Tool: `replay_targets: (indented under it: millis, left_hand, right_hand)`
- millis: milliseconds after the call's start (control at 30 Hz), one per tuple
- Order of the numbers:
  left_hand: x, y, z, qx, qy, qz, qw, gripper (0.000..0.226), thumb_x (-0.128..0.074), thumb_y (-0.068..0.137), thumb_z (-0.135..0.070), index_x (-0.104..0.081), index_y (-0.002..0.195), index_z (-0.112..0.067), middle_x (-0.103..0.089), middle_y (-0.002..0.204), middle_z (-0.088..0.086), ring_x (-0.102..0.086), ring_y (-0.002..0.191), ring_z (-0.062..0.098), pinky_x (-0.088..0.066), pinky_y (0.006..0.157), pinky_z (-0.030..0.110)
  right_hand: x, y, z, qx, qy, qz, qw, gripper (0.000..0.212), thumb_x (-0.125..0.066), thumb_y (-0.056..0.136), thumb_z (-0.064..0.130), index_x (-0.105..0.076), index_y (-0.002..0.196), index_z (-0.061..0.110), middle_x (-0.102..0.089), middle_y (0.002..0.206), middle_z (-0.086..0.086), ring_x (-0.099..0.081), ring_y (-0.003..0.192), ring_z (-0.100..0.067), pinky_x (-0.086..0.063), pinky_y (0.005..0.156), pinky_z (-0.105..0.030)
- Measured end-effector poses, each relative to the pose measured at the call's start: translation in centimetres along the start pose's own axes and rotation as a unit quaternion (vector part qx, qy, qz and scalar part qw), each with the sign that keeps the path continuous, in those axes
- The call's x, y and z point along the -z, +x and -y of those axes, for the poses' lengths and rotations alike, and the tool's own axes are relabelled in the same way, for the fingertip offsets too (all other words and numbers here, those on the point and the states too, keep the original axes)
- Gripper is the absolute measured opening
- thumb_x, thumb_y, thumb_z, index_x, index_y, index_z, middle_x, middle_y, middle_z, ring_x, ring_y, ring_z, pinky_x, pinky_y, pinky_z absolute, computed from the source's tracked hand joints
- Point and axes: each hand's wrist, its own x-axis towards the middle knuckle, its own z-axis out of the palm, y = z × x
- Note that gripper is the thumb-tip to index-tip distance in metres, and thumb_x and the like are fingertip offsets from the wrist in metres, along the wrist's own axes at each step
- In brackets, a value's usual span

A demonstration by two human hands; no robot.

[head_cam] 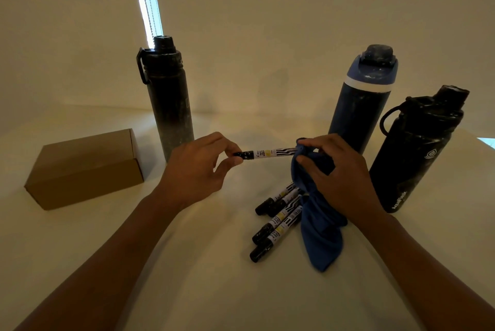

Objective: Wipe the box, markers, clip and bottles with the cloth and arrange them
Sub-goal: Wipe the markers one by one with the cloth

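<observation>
Wide white table (pixel 187 263) under everything, pale and dimly lit. Three bottles stand upright along its far edge. The blue-lidded bottle (pixel 359 100) is right of centre, and just beside it, closer to the right edge, is the wide black bottle (pixel 412 159) with a loop handle and white lettering near its base. Well apart from those two, left of centre, stands the slim black bottle (pixel 171 105), capped, with a carry strap on its left side.

Over by the left edge sits the cardboard box (pixel 85 167), closed, flat on the table, near the slim bottle but not touching it.

Now the blue cloth (pixel 321 234): it hangs from the right hand in a long bunched fold, and its lower end trails onto the table in front of the wide black bottle.

The left hand (pixel 192 170) is up above the middle of the table, thumb and fingertips pinching a black cap end. The right hand (pixel 342 178) is level with it, fingers curled and gripping the cloth, which is wrapped around the other end.

Down on the table, four markers (pixel 278 218) lie side by side, black caps pointing toward the near-left, their far ends tucked under the cloth.

And the held marker (pixel 267 153) runs horizontally between the two hands, clear of the table, its white label and striped barrel showing.
</observation>
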Motion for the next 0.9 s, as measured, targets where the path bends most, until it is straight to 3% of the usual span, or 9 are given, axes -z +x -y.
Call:
replay_targets:
  millis: [167,300,400,500,633,733,900]
  left_hand:
    - [0.3,0.0,0.1,-0.01,-0.02,-0.019,1.0,0.022,-0.059,0.098,-0.047,-0.07,0.109,-0.031,-0.052,0.099,-0.027,-0.052,0.067,0.002,-0.048,0.058,0.023]
    - [0.3,0.1,0.3,0.01,-0.05,-0.031,0.998,0.022,-0.061,0.098,-0.047,-0.068,0.113,-0.034,-0.062,0.104,-0.023,-0.058,0.072,0.005,-0.053,0.063,0.025]
    - [0.1,0.2,0.3,0.104,-0.13,-0.024,0.986,0.048,-0.061,0.091,-0.061,-0.058,0.133,-0.039,-0.064,0.113,-0.027,-0.063,0.082,0.003,-0.054,0.072,0.019]
    - [-0.1,0.1,-0.5,0.163,-0.151,0.017,0.975,0.069,-0.059,0.085,-0.072,-0.049,0.144,-0.039,-0.065,0.114,-0.028,-0.065,0.082,0.0,-0.053,0.072,0.019]
    - [-0.8,-0.6,-2.7,0.162,-0.208,0.054,0.963,0.047,-0.058,0.091,-0.07,-0.067,0.128,-0.042,-0.069,0.108,-0.029,-0.066,0.086,-0.003,-0.052,0.072,0.016]
    - [-1.3,-0.5,-4.7,0.176,-0.303,0.066,0.934,0.036,-0.059,0.094,-0.066,-0.074,0.118,-0.043,-0.075,0.106,-0.027,-0.067,0.076,0.003,-0.06,0.073,0.024]
    - [-1.5,-0.5,-6.2,0.228,-0.42,0.026,0.878,0.03,-0.063,0.098,-0.051,-0.077,0.117,-0.032,-0.078,0.1,-0.018,-0.059,0.063,0.007,-0.048,0.058,0.014]
  right_hand:
    - [0.0,0.0,-0.1,0.01,-0.013,0.05,0.999,0.025,-0.072,0.095,0.028,-0.063,0.118,0.026,-0.062,0.119,0.016,-0.059,0.103,0.002,-0.042,0.087,-0.006]
    - [0.0,0.0,0.3,-0.026,0.015,0.074,0.997,0.024,-0.071,0.095,0.031,-0.062,0.117,0.03,-0.061,0.111,0.03,-0.061,0.101,0.004,-0.045,0.082,-0.003]
    - [0.4,0.0,0.6,-0.038,0.052,0.041,0.997,0.019,-0.072,0.095,0.034,-0.064,0.112,0.031,-0.066,0.11,0.027,-0.063,0.1,0.006,-0.048,0.082,-0.007]
    - [0.6,-0.1,0.9,-0.055,0.06,-0.005,0.997,0.02,-0.072,0.095,0.036,-0.065,0.112,0.028,-0.066,0.098,0.023,-0.064,0.093,0.002,-0.051,0.078,-0.011]
    - [0.0,-0.5,1.7,-0.065,0.073,-0.022,0.995,0.019,-0.075,0.093,0.037,-0.067,0.108,0.027,-0.066,0.093,0.022,-0.064,0.091,0.004,-0.052,0.075,-0.01]
    - [-0.7,-0.8,2.4,-0.07,0.103,-0.016,0.992,0.022,-0.077,0.089,0.036,-0.068,0.106,0.025,-0.067,0.095,0.022,-0.065,0.091,0.01,-0.049,0.072,-0.005]
    - [-2.0,-1.2,2.6,-0.054,0.129,-0.001,0.99,0.023,-0.08,0.087,0.024,-0.072,0.106,0.016,-0.069,0.097,0.023,-0.066,0.091,0.014,-0.051,0.076,-0.004]
